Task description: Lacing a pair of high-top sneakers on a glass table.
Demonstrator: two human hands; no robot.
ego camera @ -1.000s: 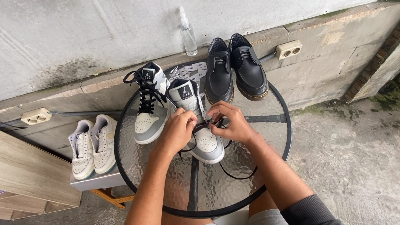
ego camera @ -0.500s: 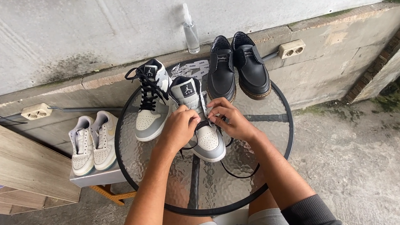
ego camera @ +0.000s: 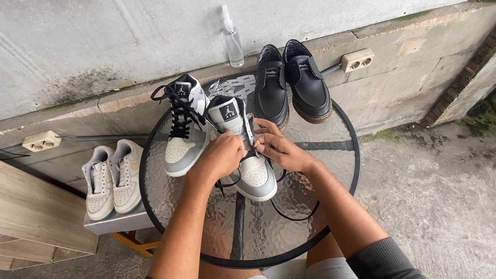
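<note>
the grey and white sneaker (ego camera: 248, 157) sits mid-table, toward the far edge of the round glass table (ego camera: 339, 209). my left hand (ego camera: 220, 157) and right hand (ego camera: 279, 148) both pinch its black lace (ego camera: 294, 214). i judge i'm mid-lacing; next needs the lace end fed cleanly through an eyelet.

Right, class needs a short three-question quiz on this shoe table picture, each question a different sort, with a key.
1. True or false: both hands, left hand and right hand, are on the grey and white sneaker on the glass table.
2. Which stands on the ledge by the wall? A) spray bottle B) mug C) brush
3. Fill in: the pair of black shoes stands at the table's ___ edge, near the wall.

Key: 1 true; 2 A; 3 far.
</note>
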